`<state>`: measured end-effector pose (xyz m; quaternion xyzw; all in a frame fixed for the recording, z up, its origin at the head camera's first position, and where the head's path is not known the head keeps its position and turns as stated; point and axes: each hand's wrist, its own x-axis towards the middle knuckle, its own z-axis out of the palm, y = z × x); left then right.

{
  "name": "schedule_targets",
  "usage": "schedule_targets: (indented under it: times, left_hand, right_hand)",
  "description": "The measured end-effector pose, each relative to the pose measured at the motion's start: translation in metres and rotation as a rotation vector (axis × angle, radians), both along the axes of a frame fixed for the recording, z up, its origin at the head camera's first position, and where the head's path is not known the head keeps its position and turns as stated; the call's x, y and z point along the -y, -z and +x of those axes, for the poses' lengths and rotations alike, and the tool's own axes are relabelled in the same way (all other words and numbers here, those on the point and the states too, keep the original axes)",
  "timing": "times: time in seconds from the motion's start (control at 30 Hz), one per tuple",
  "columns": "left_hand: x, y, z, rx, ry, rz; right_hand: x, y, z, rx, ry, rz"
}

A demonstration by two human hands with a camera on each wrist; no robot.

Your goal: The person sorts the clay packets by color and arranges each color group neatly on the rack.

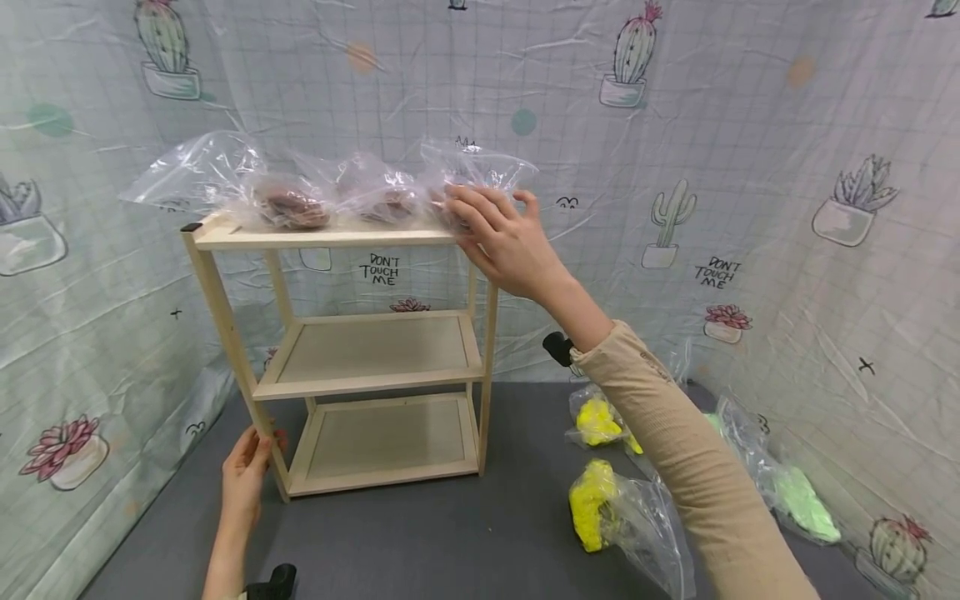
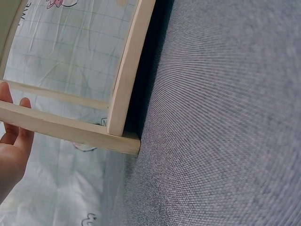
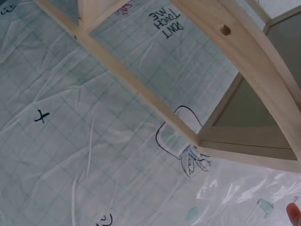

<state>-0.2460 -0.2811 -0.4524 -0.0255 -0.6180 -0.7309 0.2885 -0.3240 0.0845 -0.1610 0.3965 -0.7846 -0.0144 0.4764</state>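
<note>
A three-tier pale wooden shelf (image 1: 367, 389) stands on the dark grey surface. My left hand (image 1: 245, 471) grips its front left leg low down; the left wrist view shows fingers (image 2: 24, 102) and thumb on either side of that leg (image 2: 70, 129). Three clear plastic bags with brown contents lie in a row on the top board: a left bag (image 1: 288, 204), a middle bag (image 1: 386, 198) and a right bag (image 1: 480, 167). My right hand (image 1: 513, 246) holds the right bag at the board's right end, fingers bent over it and partly hiding its contents.
To the right lie clear bags with yellow contents, one nearer (image 1: 592, 504) and one farther (image 1: 597, 421). Bags with light green contents (image 1: 806, 504) sit by the right wall, partly behind my right sleeve (image 1: 690, 458). A cactus-print sheet (image 1: 750, 167) hangs around the surface.
</note>
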Motion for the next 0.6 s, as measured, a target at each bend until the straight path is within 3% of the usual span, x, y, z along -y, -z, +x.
schedule_targets:
  times: [0.23,0.6]
  left_hand:
    - [-0.001,-0.001,-0.002,-0.007,0.013,-0.014]
    - [-0.002,-0.001,0.000,-0.014,0.001,-0.015]
  right_hand:
    - [-0.003,0.003,-0.002,0.002,0.010,0.000]
    - [-0.016,0.010,0.008,-0.046,-0.014,0.010]
